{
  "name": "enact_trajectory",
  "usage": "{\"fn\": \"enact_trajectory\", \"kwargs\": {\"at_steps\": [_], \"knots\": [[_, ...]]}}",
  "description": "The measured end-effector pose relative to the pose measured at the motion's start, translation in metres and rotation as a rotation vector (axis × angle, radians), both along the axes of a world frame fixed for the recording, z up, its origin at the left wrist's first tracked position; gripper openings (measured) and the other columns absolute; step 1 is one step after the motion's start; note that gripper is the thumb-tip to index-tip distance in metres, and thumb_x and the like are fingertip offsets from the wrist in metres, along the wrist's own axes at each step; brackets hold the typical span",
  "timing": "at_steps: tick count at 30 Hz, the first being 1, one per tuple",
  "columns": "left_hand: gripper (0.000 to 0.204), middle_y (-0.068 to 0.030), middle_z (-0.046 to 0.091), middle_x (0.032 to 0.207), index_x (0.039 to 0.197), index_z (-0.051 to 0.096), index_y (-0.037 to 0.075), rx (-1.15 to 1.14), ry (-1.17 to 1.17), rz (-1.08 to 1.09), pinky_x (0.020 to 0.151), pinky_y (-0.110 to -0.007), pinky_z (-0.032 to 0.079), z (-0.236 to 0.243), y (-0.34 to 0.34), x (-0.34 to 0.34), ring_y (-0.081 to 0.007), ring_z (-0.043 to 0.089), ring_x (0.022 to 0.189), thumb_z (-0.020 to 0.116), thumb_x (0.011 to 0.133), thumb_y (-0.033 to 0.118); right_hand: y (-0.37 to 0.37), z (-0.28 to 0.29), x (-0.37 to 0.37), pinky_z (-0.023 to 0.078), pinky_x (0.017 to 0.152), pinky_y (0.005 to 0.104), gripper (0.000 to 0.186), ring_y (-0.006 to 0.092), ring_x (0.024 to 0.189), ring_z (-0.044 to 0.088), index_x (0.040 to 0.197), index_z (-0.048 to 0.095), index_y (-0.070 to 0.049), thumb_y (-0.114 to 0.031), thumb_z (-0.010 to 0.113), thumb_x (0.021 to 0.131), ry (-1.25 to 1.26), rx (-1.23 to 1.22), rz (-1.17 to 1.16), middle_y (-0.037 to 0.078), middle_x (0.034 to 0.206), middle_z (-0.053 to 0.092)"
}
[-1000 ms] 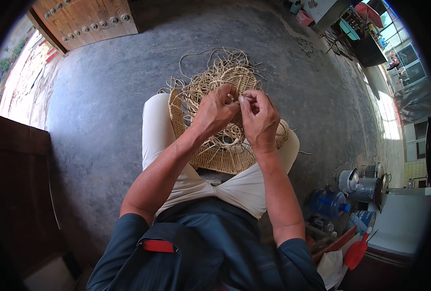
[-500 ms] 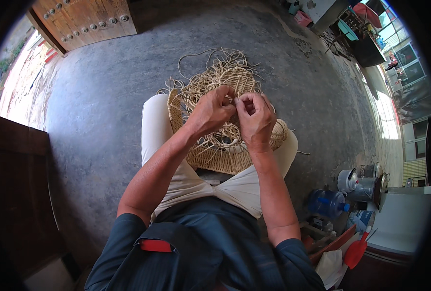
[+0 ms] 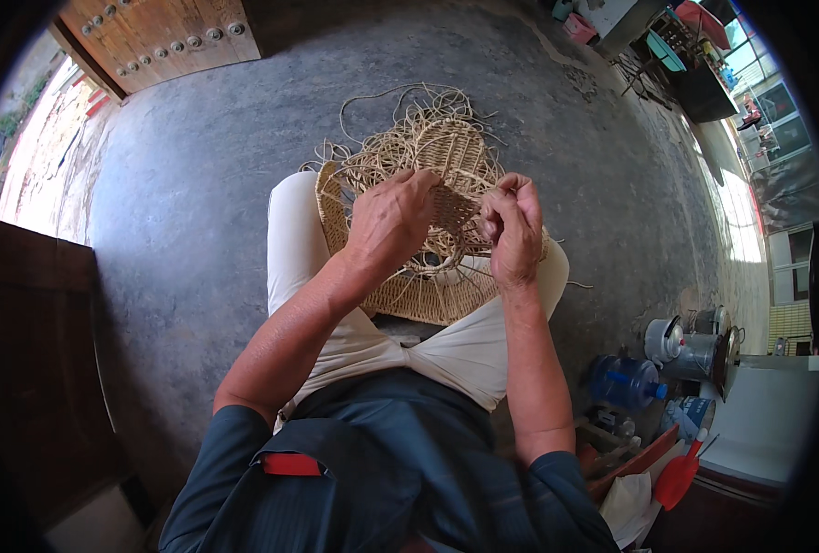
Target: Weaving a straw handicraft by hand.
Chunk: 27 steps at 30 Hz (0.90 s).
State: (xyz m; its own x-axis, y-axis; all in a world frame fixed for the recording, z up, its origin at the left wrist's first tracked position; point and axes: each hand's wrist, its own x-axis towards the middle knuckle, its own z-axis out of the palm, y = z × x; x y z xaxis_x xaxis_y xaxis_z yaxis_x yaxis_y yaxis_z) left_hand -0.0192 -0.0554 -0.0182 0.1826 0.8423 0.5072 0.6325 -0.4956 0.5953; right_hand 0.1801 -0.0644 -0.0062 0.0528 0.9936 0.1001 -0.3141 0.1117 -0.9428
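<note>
Between my knees rests a wide woven straw basket [image 3: 432, 304], its curved tan wall nearest me. A tangle of loose straw cords [image 3: 386, 157] heaps inside and over its far side. My left hand [image 3: 393, 217] is closed on the edge of a small woven straw piece [image 3: 454, 210], which hangs between my hands. To its right, my right hand [image 3: 514, 226] is closed in a pinch, with a thin straw cord seeming to run to it from the piece; the fingertips partly hide it. Another rounded woven part [image 3: 453, 147] lies beyond my hands.
Grey concrete floor [image 3: 198, 184] surrounds my legs. At the right stand a blue water bottle [image 3: 626, 382], a metal kettle [image 3: 664, 339] and a red plastic scoop-like thing [image 3: 675, 479]. A studded wooden door [image 3: 165, 46] is at the far left, dark furniture [image 3: 32, 359] at the near left.
My hands were close together and have drawn apart, the right one moving rightward. The small woven piece now shows between them.
</note>
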Motion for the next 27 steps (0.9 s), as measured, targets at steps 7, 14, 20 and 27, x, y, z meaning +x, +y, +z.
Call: {"fn": "enact_trajectory", "kwargs": {"at_steps": [7, 14, 20, 27], "knots": [[0.026, -0.0111, 0.064, 0.112, 0.12, 0.071, 0.004, 0.132, 0.121, -0.061, 0.089, -0.043, 0.057, 0.007, -0.001, 0.012, -0.0313, 0.065, 0.105, 0.069, 0.095, 0.002, -0.005, 0.012, 0.056, 0.034, 0.052, 0.0217, 0.011, 0.0052, 0.064, 0.042, 0.115, 0.053, -0.008, -0.013, 0.058, 0.106, -0.049, 0.018, -0.077, -0.002, 0.079, 0.051], [0.025, -0.0112, 0.064, 0.111, 0.119, 0.07, 0.005, 0.173, 0.195, -0.139, 0.089, -0.043, 0.056, 0.0, 0.013, 0.025, -0.0315, 0.065, 0.104, 0.07, 0.093, 0.003, -0.004, 0.083, 0.125, 0.042, 0.065, 0.0255, 0.014, 0.0089, 0.071, 0.047, 0.119, 0.057, -0.01, -0.009, 0.06, 0.106, 0.158, 0.251, -0.19, 0.006, 0.094, 0.063], [0.009, -0.0122, 0.063, 0.101, 0.108, 0.067, 0.005, 0.093, 0.098, -0.024, 0.084, -0.047, 0.054, -0.002, 0.017, 0.037, -0.0338, 0.065, 0.098, 0.07, 0.1, 0.009, -0.002, 0.09, 0.105, 0.054, 0.092, 0.031, 0.026, 0.0159, 0.107, 0.07, 0.13, 0.062, -0.003, -0.009, 0.067, 0.105, -0.391, 0.277, -0.43, 0.014, 0.136, 0.07], [0.013, -0.0132, 0.063, 0.103, 0.112, 0.068, 0.005, 0.128, 0.078, -0.058, 0.084, -0.047, 0.054, -0.007, 0.008, 0.034, -0.0343, 0.066, 0.097, 0.071, 0.1, 0.009, -0.006, 0.028, 0.082, 0.057, 0.089, 0.0304, 0.015, 0.0165, 0.101, 0.076, 0.12, 0.07, 0.0, -0.009, 0.066, 0.109, -0.616, 0.142, -0.391, 0.011, 0.121, 0.077]]}}
